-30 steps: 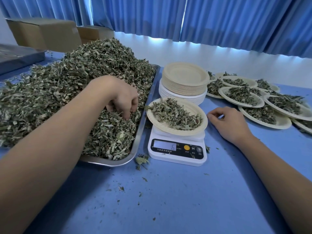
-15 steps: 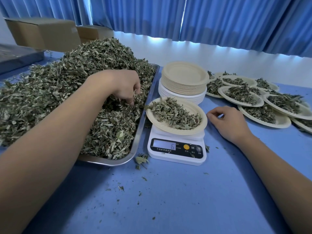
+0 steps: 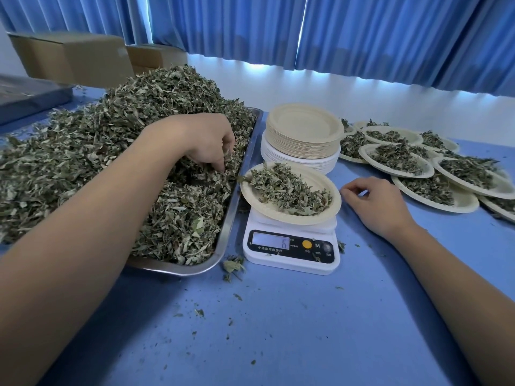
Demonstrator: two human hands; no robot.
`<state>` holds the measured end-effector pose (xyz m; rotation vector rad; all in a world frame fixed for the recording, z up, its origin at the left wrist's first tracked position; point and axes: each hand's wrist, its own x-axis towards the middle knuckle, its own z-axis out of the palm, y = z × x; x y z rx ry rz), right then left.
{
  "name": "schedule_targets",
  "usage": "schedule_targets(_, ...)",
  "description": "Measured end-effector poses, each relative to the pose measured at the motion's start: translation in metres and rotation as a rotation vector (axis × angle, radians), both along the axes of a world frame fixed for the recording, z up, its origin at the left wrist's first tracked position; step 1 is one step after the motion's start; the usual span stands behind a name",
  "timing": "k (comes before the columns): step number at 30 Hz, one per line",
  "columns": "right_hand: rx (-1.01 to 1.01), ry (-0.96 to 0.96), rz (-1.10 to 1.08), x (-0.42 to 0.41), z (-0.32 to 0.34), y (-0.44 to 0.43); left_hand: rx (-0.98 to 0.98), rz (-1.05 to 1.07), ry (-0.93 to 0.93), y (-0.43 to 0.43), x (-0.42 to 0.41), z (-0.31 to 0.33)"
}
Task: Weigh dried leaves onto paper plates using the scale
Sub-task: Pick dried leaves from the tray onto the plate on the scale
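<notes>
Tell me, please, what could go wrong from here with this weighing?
The round beige paper plate overhangs the small white scale, so another pinch could tip it. The right hand rests close by; a brush might skew the reading. The left hand pinches dried green leaves heaped above the steel tray; some may spill.

Scale (image 3: 291,247) display (image 3: 270,240) reading the single digit 6, letter M printed just right of the orange button (image 3: 307,244) on the black panel, small Chinese print beneath display and buttons, too fine to read
</notes>
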<state>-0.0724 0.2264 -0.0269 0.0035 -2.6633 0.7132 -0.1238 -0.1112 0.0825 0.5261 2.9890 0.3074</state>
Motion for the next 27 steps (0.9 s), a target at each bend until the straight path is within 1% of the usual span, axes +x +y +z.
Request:
schedule_targets(2,0.002,0.002,0.0,0.0,0.0,0.0,0.002,-0.011,0.023,-0.001,0.0,0.002)
schedule_targets(7,0.006,0.002,0.005,0.0,0.0,0.001,0.015,0.002,0.011,-0.001,0.003,0.003)
schedule_targets(11,0.0,-0.003,-0.002,0.0,0.0,0.001,0.07,0.022,0.067,-0.003,0.003,0.007)
schedule_targets(15,-0.002,-0.003,0.0,0.0,0.0,-0.001,0.076,0.06,0.022,-0.003,0.003,0.008)
schedule_targets(20,-0.002,-0.002,-0.001,0.001,0.0,-0.001,0.178,0.069,0.007,-0.004,0.005,0.01)
schedule_targets(23,-0.001,-0.007,-0.004,0.0,0.0,-0.001,0.203,0.054,0.022,-0.003,0.007,0.013)
schedule_targets(27,-0.002,-0.007,-0.002,0.001,0.001,-0.001,0.299,0.01,0.032,0.004,0.014,0.016)
